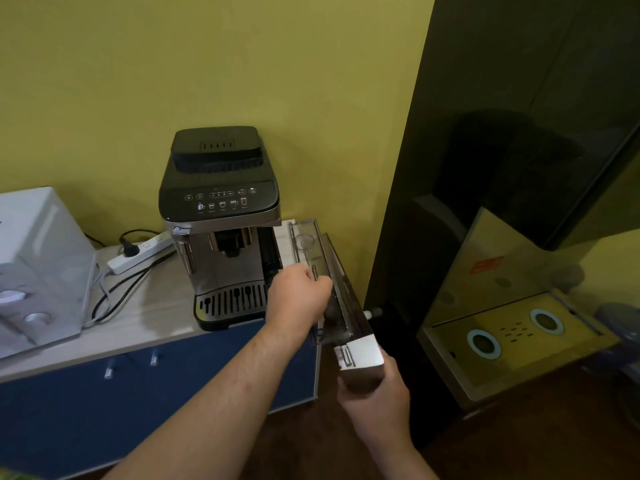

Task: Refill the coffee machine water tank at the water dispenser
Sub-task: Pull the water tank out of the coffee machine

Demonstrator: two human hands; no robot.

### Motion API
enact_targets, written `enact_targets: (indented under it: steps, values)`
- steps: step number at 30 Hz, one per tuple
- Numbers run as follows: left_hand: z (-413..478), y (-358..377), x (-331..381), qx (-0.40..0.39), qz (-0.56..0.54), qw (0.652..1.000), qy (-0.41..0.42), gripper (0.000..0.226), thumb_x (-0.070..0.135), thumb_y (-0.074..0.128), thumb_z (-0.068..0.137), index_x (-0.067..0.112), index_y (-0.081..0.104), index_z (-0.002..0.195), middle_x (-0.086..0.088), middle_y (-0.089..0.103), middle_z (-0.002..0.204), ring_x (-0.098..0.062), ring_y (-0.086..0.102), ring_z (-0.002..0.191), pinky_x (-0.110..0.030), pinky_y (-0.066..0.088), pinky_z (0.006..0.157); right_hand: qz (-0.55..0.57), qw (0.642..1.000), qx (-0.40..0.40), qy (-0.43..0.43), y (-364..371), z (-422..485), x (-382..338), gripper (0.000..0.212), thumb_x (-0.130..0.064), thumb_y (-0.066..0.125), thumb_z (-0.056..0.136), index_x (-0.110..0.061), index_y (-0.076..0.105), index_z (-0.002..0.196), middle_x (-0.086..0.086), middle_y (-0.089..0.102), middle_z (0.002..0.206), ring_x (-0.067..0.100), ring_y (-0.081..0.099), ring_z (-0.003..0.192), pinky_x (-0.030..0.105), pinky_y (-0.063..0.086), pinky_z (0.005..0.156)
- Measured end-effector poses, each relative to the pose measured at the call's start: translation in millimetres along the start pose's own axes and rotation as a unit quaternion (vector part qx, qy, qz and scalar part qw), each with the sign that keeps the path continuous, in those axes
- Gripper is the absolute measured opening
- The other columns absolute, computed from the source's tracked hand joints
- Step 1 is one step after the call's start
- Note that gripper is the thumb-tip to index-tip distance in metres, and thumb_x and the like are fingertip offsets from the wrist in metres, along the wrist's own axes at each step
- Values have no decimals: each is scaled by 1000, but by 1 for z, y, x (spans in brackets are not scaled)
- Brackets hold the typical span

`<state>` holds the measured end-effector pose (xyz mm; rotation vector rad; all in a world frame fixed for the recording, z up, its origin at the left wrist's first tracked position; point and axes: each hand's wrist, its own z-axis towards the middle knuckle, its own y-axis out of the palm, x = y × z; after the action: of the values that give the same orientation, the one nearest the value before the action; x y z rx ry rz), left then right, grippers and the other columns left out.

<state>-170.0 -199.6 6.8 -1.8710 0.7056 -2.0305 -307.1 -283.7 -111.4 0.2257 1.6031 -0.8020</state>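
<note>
The black and silver coffee machine (221, 223) stands on a light countertop (138, 327). Its clear water tank (341, 306) is out of the machine, to its right, held tilted in the air. My right hand (375, 396) grips the tank's near end with the white front panel. My left hand (299, 296) holds the tank's left side near its middle. The clear lid (306, 244) stands up at the tank's far end. The dark water dispenser (502, 209) stands to the right, its yellow drip tray (512, 337) low down.
A white appliance (38, 271) sits at the left of the counter. A white power strip (142, 254) with cables lies behind it. The blue cabinet (138, 403) is below. The floor is dark wood.
</note>
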Motion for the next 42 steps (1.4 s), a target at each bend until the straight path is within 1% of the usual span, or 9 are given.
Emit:
enact_targets:
  steps: [4, 9, 12, 19, 25, 29, 33, 37, 42]
  values:
    - [10, -9, -4, -2, -22, 1000, 2, 18, 11, 55, 83, 21, 42, 75, -6, 53, 77, -33, 62, 73, -47, 54, 64, 15, 999, 9, 29, -7, 15, -9, 76, -10, 90, 64, -18, 54, 131, -8, 60, 113, 16, 59, 112, 6, 44, 70]
    - [16, -9, -10, -4, -79, 997, -23, 14, 20, 59, 91, 18, 45, 91, -7, 53, 84, -21, 56, 69, -41, 56, 60, 30, 999, 20, 39, -24, 33, -15, 71, -10, 89, 64, -20, 55, 126, -7, 61, 106, 17, 60, 107, 19, 49, 76]
    - [14, -2, -18, -3, -97, 994, -54, 38, 45, 72, 81, 23, 46, 99, -10, 58, 96, -29, 66, 81, -44, 62, 66, 36, 999, 20, 31, -34, 42, -15, 70, -10, 89, 65, -19, 55, 126, -1, 63, 113, 18, 60, 109, 25, 53, 82]
    - [45, 18, -38, -39, -87, 991, -93, 102, 34, 84, 64, 34, 23, 146, -2, 60, 121, -23, 66, 101, -45, 61, 82, 40, 998, 32, 25, -37, 76, -17, 65, -11, 87, 69, -26, 53, 122, -6, 59, 110, 13, 57, 108, 10, 43, 73]
    - [99, 42, -54, -25, 11, 995, -100, 57, 34, 76, 68, 24, 47, 116, 6, 66, 99, -16, 66, 90, -39, 59, 78, 17, 999, 28, 36, -24, 126, -17, 69, -13, 87, 69, -26, 50, 126, -11, 54, 108, 10, 53, 107, 10, 42, 73]
    - [133, 65, -74, -26, 42, 992, -113, 76, 50, 71, 54, 26, 44, 122, 5, 57, 111, -19, 63, 97, -41, 57, 83, -9, 998, 37, 55, -14, 162, -16, 69, -12, 89, 66, -20, 54, 125, 3, 64, 115, 22, 61, 110, 23, 50, 79]
    - [163, 93, -92, -4, 76, 991, -108, 76, 45, 70, 64, 17, 42, 128, 2, 35, 114, -18, 55, 92, -32, 55, 78, -28, 997, 40, 65, -5, 197, -14, 66, -10, 88, 66, -22, 55, 121, 5, 66, 113, 25, 63, 110, 31, 53, 85]
    - [194, 116, -113, -6, 127, 983, -133, 73, 48, 65, 66, 12, 43, 125, -2, 36, 110, -20, 56, 86, -36, 58, 72, -41, 996, 31, 78, 2, 226, -7, 69, -9, 88, 66, -17, 54, 125, 7, 64, 116, 27, 60, 113, 36, 53, 89]
    - [218, 143, -138, -7, 205, 969, -134, 70, 46, 65, 73, 1, 51, 125, -12, 47, 115, -27, 54, 98, -33, 50, 73, -50, 995, 24, 85, 2, 252, 9, 70, -8, 88, 65, -16, 55, 125, 8, 65, 115, 27, 62, 110, 33, 51, 86]
